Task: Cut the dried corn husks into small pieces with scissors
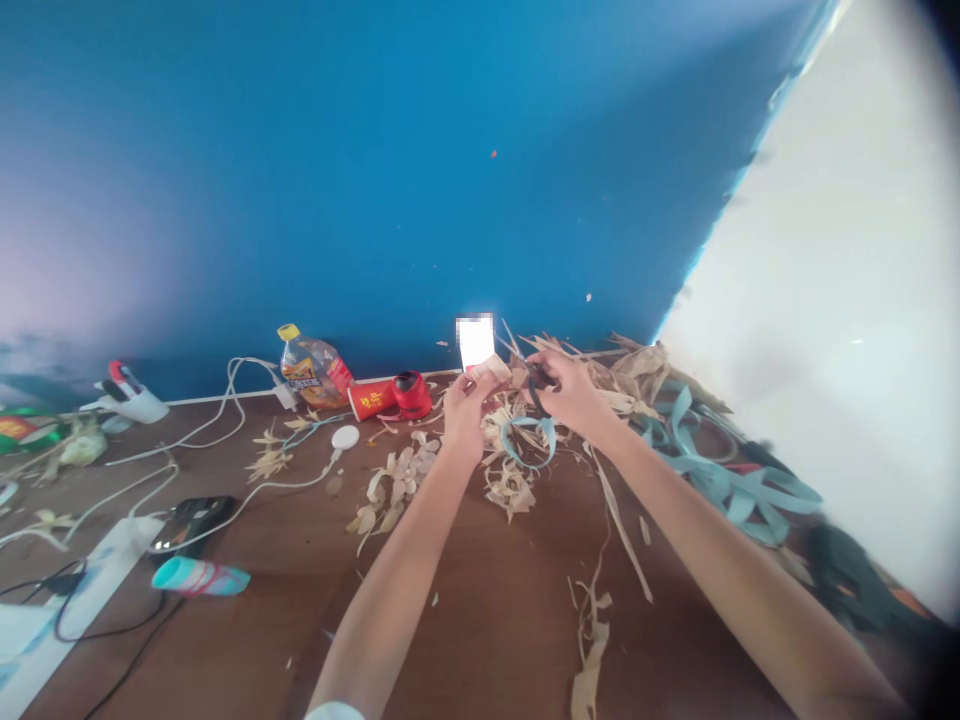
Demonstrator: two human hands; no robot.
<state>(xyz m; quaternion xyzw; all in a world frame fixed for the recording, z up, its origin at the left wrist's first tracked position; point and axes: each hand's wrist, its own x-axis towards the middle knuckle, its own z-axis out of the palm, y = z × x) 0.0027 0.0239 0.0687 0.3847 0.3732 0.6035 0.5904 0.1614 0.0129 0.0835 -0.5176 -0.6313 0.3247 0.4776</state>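
Note:
My left hand [465, 408] pinches a pale, dry, husk-like piece [493, 368] between thumb and fingers. In my right hand [566, 388] is a pair of scissors [535, 385] with black handles; its blades point up and away, just right of that piece. Whether the blades touch it I cannot tell. Below the hands lie a heap of dry husk scraps [511, 490] and a loop of light blue ribbon [531, 445]. Left of my left wrist is a pile of cut petal-shaped pieces [401, 480].
A bright screen [477, 340] stands against the blue wall. Leftward are a bottle [311, 372], a red can [373, 399], a white cable [285, 485], a turquoise roll [201, 577] and a power strip [82, 610]. At right lie dry husks [637, 372] and blue ribbon [739, 490].

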